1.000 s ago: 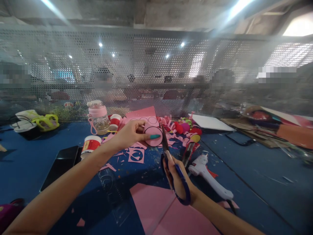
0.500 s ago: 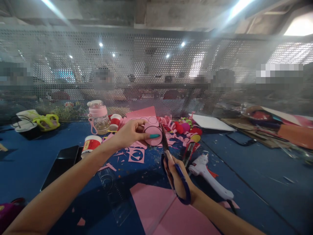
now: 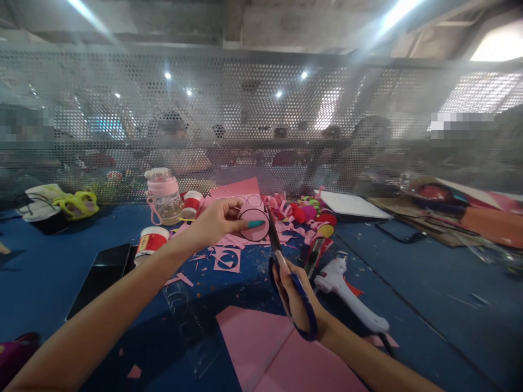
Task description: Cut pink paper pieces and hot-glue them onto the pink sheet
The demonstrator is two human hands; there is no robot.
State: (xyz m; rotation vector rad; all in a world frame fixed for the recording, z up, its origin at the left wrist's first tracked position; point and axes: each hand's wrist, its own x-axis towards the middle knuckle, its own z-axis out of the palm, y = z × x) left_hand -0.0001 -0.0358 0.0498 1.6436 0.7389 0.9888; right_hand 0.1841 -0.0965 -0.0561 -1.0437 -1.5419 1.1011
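A blue table fills the lower view, backed by a perforated metal screen with people blurred behind it. On the near edge lie two large pink sheets, overlapping. To the left a black phone lies flat, and to the right a white glue gun rests on its side near the right forearm. Farther back stand a pink-lidded bottle and two red-and-white cups, with a heap of pink scraps and coloured bits spread between them.

The right hand has its fingers through the blue handles of the scissors — closed around them, blades pointing up and away, their tips at the right edge of the pink disc. Whether the blades are parted there is too fine to tell.

The left hand pinches that disc — thumb behind, a teal-nailed finger laid across its front — holding it raised above the scraps, just left of the blades. A black circle is drawn on it.
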